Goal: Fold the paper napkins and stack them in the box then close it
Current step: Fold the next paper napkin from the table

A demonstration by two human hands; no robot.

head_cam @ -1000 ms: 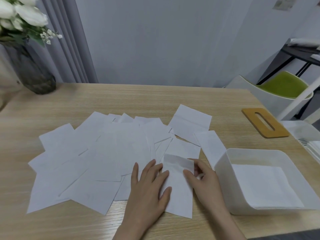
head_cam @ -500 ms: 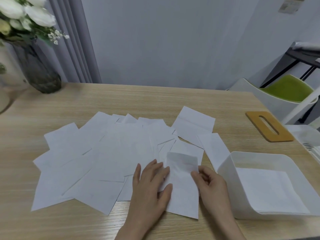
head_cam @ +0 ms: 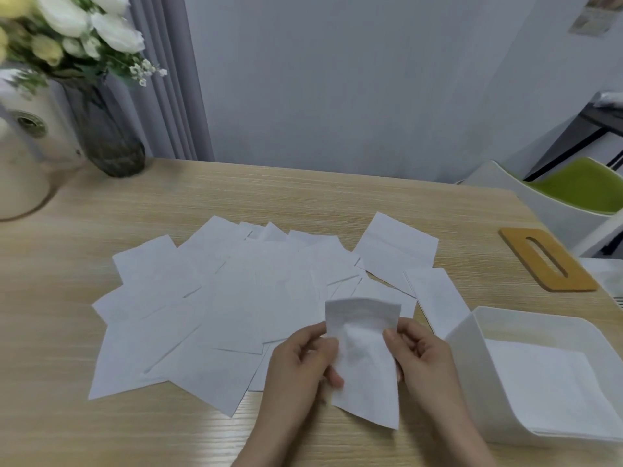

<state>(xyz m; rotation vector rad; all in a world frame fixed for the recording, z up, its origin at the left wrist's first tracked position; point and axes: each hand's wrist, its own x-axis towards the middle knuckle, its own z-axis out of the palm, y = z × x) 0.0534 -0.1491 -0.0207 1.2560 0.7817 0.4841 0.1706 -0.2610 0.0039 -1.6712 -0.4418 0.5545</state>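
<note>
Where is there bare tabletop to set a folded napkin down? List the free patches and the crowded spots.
Free: the far strip of table between the vase and the wooden lid; the near-left corner below the loose napkins. Crowded: the middle, covered by overlapping napkins, and the near right, where both hands hold a napkin beside the box.
</note>
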